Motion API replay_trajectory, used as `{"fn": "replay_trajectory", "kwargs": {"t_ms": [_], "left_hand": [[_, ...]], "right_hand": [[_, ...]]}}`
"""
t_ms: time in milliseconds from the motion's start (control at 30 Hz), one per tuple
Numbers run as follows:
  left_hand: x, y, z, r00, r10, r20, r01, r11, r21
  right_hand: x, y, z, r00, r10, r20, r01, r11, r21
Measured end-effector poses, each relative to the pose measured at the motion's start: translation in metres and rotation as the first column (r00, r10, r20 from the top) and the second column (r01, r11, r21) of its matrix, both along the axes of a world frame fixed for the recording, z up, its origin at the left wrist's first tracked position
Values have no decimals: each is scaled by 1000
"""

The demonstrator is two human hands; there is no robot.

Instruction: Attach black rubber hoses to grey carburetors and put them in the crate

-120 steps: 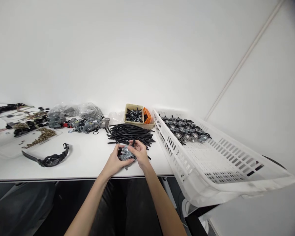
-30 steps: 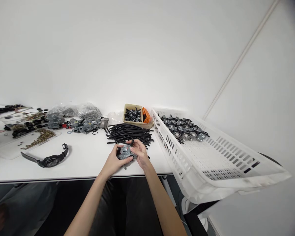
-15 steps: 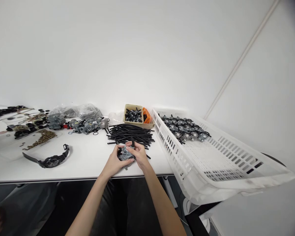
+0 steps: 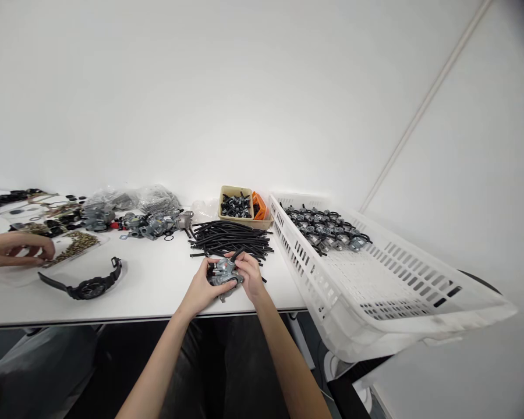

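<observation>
A grey metal carburetor (image 4: 224,272) is held just above the table's front edge. My left hand (image 4: 204,289) is closed around its left and lower side, thumb across the front. At its upper right, my right hand (image 4: 251,278) pinches a short black tube-like piece (image 4: 237,254); the fingers partly hide where it meets the carburetor. Just behind my hands lies a heap of black rubber hoses (image 4: 227,237).
A white slotted crate (image 4: 349,297) with rows of carburetors (image 4: 327,227) stands at right. Behind the hoses sits a yellow bin (image 4: 236,219) of small parts beside an orange basket (image 4: 259,206). Leftward lie a watch (image 4: 91,287), loose carburetors (image 4: 152,224), and a co-worker's hand (image 4: 21,247) near brass fittings (image 4: 76,244).
The black piece has tilted from upright toward the right, and my right fingers have shifted on it. A co-worker's hand has come in from the left over the brass fittings.
</observation>
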State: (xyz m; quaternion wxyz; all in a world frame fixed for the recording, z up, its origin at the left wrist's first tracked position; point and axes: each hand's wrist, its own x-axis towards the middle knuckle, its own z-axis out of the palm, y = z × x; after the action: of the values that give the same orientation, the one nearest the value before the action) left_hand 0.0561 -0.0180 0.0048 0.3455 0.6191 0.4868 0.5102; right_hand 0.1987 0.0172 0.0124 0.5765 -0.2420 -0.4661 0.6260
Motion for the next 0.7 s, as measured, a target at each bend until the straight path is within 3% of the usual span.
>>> {"fn": "replay_trajectory", "kwargs": {"t_ms": [300, 700], "left_hand": [[0, 0, 1, 1000, 5, 9, -5, 1000, 4], [1, 1, -2, 999, 5, 37, -5, 1000, -6]], "right_hand": [[0, 0, -1, 999, -38, -3, 37, 998, -44], [1, -2, 2, 999, -20, 42, 17, 998, 68]]}}
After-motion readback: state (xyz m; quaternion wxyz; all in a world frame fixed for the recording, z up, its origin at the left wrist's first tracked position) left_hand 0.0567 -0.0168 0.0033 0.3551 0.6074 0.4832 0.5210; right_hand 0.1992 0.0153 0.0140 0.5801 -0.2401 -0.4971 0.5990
